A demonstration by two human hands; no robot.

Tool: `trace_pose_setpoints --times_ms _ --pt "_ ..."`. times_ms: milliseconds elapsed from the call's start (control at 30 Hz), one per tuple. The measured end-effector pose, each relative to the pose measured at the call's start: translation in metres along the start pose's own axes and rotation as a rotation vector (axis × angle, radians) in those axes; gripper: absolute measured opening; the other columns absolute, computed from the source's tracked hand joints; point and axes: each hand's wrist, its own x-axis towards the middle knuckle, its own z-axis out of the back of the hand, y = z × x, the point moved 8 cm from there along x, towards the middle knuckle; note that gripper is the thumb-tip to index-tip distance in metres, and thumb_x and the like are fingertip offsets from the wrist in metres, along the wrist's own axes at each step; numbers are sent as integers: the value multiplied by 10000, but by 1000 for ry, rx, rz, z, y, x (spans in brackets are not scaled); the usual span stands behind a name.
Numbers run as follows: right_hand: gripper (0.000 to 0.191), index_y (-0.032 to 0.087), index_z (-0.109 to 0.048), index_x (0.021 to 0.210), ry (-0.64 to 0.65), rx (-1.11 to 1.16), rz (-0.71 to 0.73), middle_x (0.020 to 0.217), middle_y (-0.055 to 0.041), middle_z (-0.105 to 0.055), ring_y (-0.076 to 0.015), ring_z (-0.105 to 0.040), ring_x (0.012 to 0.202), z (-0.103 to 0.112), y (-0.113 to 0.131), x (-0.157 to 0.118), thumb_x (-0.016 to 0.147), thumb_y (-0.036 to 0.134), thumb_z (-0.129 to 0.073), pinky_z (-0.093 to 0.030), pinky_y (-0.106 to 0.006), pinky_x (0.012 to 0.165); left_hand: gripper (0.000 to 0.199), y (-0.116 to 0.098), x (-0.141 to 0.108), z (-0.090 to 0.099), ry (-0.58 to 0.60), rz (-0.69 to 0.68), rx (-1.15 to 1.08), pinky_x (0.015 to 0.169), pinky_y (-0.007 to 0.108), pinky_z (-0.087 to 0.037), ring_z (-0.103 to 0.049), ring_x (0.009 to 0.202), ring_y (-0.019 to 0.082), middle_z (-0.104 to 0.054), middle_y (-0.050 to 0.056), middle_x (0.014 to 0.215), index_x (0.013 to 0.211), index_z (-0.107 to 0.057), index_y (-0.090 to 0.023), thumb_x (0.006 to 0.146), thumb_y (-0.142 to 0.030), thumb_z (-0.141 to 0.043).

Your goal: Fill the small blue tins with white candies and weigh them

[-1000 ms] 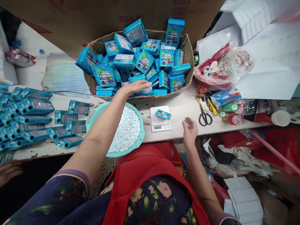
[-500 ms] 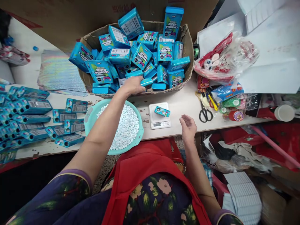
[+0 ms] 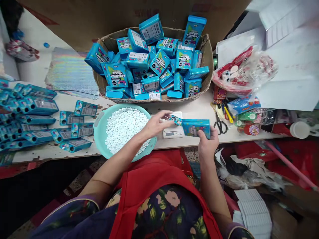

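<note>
My right hand (image 3: 208,139) grips a blue candy tin (image 3: 196,128) by its right end, thumb on the near face, lying sideways over the right part of the white digital scale (image 3: 173,134). From the left, my left hand (image 3: 157,124) reaches over the scale, thumb and forefinger closed about the left end of a small blue labelled piece (image 3: 176,120). Whether that piece is clear of the scale pan I cannot tell. Its right end meets the tin. Beside my left forearm is a turquoise basin (image 3: 100,141) of small white candies (image 3: 124,127).
Behind stands a cardboard box (image 3: 208,53) heaped with blue tins (image 3: 159,63). More tins (image 3: 41,105) lie in rows at the left, near shiny sheets (image 3: 72,73). Black scissors (image 3: 220,126), a yellow cutter (image 3: 228,113) and a bagged toy (image 3: 244,73) are at the right.
My left hand has come from the box to the scale, at the small labelled piece. A blue tin is now in my right hand, which was empty before. The camera view has shifted slightly.
</note>
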Motion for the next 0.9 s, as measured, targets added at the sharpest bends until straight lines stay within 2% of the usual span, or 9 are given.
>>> trace_pose_setpoints --times_ms 67,133,333,433,500,600,667,800,900 --pt "584 166 -594 1032 -171 -91 6 906 -2 -622 -163 -600 821 23 -19 13 561 416 -831 -501 -349 834 358 22 1 20 -150 58 86 829 313 -493 -613 937 185 -657 62 1069 1120 -622 -194 827 -399 -593" --pt "608 157 -604 1005 -225 -203 21 919 -16 -615 -187 -591 860 32 -39 26 522 444 -836 -492 -376 857 289 36 2 26 -190 86 197 833 325 -490 -619 872 178 -670 50 999 1049 -644 -195 823 -365 -587" --pt "593 158 -608 1031 -128 -408 128 1025 -90 -614 -263 -572 1010 17 -64 35 622 560 -756 -455 -464 933 250 46 2 12 -168 21 260 778 303 -498 -633 857 176 -676 45 1017 1018 -663 -207 826 -331 -561" --pt "708 168 -553 1180 -93 -505 343 1243 -174 -547 -332 -466 1223 -1 -38 21 634 558 -776 -357 -540 1038 232 51 -3 20 -245 56 195 805 300 -492 -629 832 168 -689 32 955 989 -673 -206 822 -327 -567" --pt "760 178 -516 1239 33 -517 478 1290 -179 -528 -331 -447 1256 -28 -21 11 633 548 -788 -338 -535 1059 228 57 -6 27 -294 90 114 809 299 -490 -624 807 162 -694 24 916 974 -674 -204 813 -338 -584" --pt "573 189 -579 1120 265 -425 437 1106 -110 -632 -271 -567 1080 -73 -11 4 697 539 -742 -435 -457 961 265 67 -9 31 -350 139 -102 796 292 -495 -628 816 162 -694 30 914 969 -667 -196 791 -388 -629" --pt "425 192 -614 1013 326 -378 417 974 -63 -657 -231 -601 944 -92 6 -2 748 511 -708 -470 -405 874 306 72 -11 32 -405 177 -314 791 285 -496 -638 850 168 -697 45 929 978 -664 -187 788 -426 -643" --pt "327 232 -652 1029 416 -426 686 964 -45 -657 -221 -574 925 -110 68 -34 757 388 -745 -429 -380 853 367 71 -14 27 -486 229 -828 820 280 -492 -659 919 179 -708 91 983 983 -668 -159 859 -487 -560" --pt "281 252 -669 1028 506 -548 818 899 -33 -657 -220 -551 871 -122 91 -57 776 358 -734 -395 -370 813 386 71 -13 15 -468 332 -1126 800 280 -500 -671 851 179 -710 106 893 892 -674 -130 908 -468 -489"
